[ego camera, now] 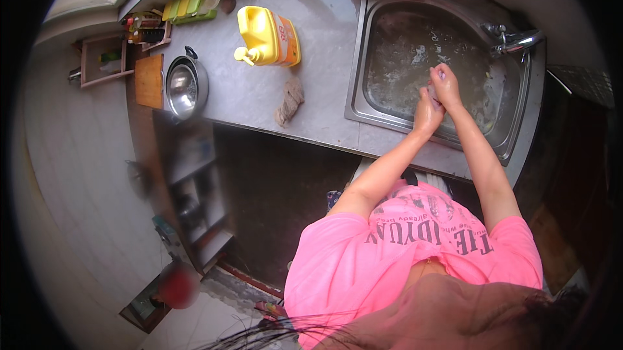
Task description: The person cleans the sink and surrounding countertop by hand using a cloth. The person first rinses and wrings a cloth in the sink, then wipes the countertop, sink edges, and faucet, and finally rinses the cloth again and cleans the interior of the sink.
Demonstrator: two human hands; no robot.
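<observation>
Both of my hands are together over the near side of a stainless steel sink (pixel 357 92), above cloudy water (pixel 404 77) with bright reflections. A small pale, wet item (pixel 433 94), perhaps a cloth, is squeezed between them. My left hand (pixel 427 115) grips its lower part, and my right hand (pixel 446 88) closes around its upper part. Fingers cover most of the item, so its kind cannot be told. A chrome faucet (pixel 518 43) stands at the sink's right rim; I cannot tell whether it runs.
Left of the sink, a yellow pump jug (pixel 263 38) and a crumpled brown cloth (pixel 290 100) rest on the grey counter (pixel 326 58). Farther left are a metal pot (pixel 185 89), a wooden board (pixel 149 79), a green-and-yellow seasoning rack (pixel 190 6) and bottles (pixel 146 28).
</observation>
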